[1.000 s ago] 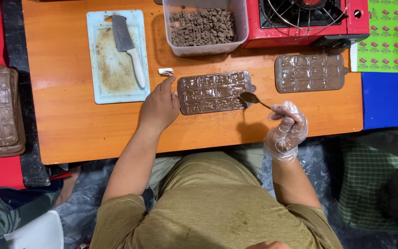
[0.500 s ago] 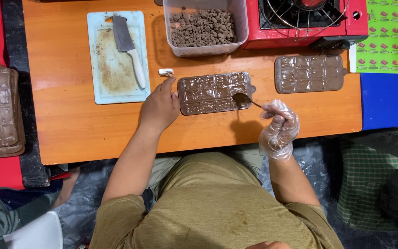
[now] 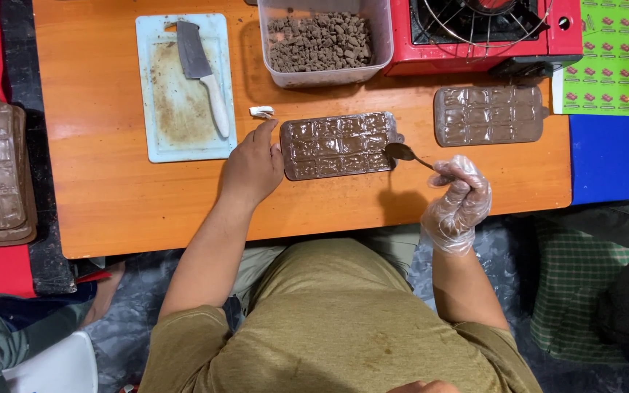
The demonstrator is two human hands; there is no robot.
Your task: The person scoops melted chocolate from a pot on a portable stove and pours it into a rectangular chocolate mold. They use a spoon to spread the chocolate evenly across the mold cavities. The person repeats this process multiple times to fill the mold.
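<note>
Right hand (image 3: 459, 198), in a thin clear glove, grips a spoon (image 3: 406, 153) by its handle. A moment ago the spoon bowl was over the right part of the chocolate mould (image 3: 338, 145); now it has pulled back and sits just at the mould's right end. It looks like that spot got a scoop or a smoothing and the spoon is coming away. Left hand (image 3: 253, 167) is bare and lies flat on the tabletop (image 3: 125, 196), fingers touching the mould's left end to keep it steady, same as before. It holds nothing. The mould lies in the middle of the tabletop, long and brown, its small square cups full of shiny chocolate. A second mould (image 3: 489, 114) lies to the right, apart from it. Farther off sits a tub (image 3: 323, 45) of brown chunks, and on the left a board (image 3: 183, 91) with a cleaver (image 3: 199, 73).
</note>
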